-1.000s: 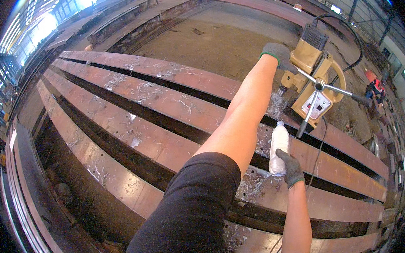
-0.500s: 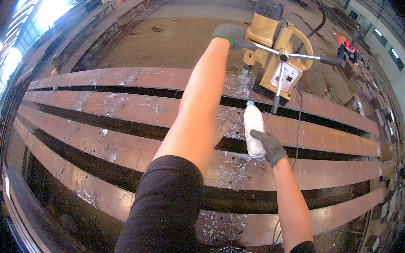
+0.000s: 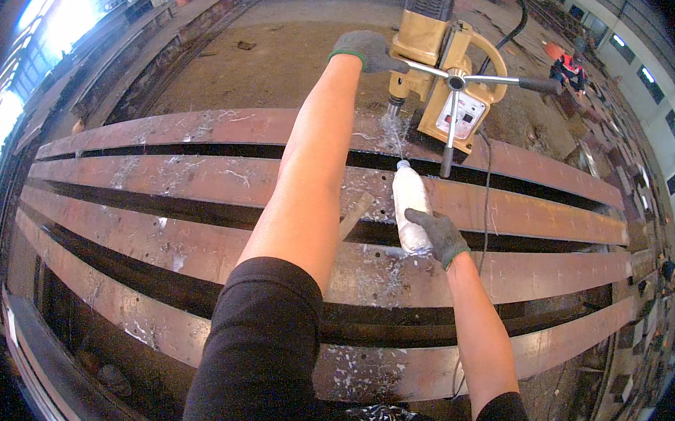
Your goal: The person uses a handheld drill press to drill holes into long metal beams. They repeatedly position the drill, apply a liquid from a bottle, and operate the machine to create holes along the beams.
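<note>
A tan magnetic drill press (image 3: 430, 79) stands on the farthest of several rusty steel beams. My left hand (image 3: 365, 50), in a grey glove with a green cuff, is closed at the end of one feed-handle spoke (image 3: 426, 69); its fingers are partly hidden. My right hand (image 3: 439, 235), also gloved, grips a white plastic bottle (image 3: 411, 201) from its right side. The bottle tilts up with its nozzle toward the drill bit (image 3: 395, 106). From the nozzle a thin pale stream reaches the wet, chip-covered steel around the bit.
Dark gaps separate the steel beams (image 3: 545, 270), which carry metal shavings and drilled holes. A power cord (image 3: 487, 200) trails from the drill across them. Near my left forearm lies a flat strip (image 3: 356, 215). Another person (image 3: 569, 71) sits far off at the right.
A thin stream now shows between the bottle's nozzle and the drill bit. The whole view has shifted slightly; both hands keep their holds.
</note>
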`<state>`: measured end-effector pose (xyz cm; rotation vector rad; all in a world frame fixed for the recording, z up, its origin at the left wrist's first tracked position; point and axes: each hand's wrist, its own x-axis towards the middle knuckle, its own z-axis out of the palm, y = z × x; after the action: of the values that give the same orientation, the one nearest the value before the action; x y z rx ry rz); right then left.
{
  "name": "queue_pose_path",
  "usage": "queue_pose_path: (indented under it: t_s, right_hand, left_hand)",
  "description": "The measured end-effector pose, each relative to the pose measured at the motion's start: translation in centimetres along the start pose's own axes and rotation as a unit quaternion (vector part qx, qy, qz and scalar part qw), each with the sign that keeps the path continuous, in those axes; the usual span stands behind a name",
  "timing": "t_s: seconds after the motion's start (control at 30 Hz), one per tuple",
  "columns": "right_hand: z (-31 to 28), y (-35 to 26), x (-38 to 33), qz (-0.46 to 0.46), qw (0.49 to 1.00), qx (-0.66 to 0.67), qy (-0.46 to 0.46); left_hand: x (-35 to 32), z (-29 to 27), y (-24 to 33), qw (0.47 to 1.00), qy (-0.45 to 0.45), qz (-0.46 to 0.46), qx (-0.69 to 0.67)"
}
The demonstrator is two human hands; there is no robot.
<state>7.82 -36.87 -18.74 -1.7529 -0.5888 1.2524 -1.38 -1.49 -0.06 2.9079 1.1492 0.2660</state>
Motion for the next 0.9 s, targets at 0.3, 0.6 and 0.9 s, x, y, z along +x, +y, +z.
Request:
queue_pose_path:
  t_s: [0.3, 0.6, 0.9]
  right_hand:
    - [0.6, -0.6, -1.7, -0.032, 0.999, 0.043, -0.001]
    - [-0.1, 0.4, 0.3, -0.025, 1.000, 0.010, -0.001]
    - [0.1, -0.6, -1.8, -0.033, 0.997, 0.061, -0.017]
  left_hand:
    - [0.3, 1.1, -0.8, 0.999, 0.035, 0.002, -0.023]
    - [-0.6, 0.3, -0.6, 0.999, 0.028, -0.018, -0.035]
    - [0.1, 1.3, -0.5, 0.999, 0.032, -0.002, -0.043]
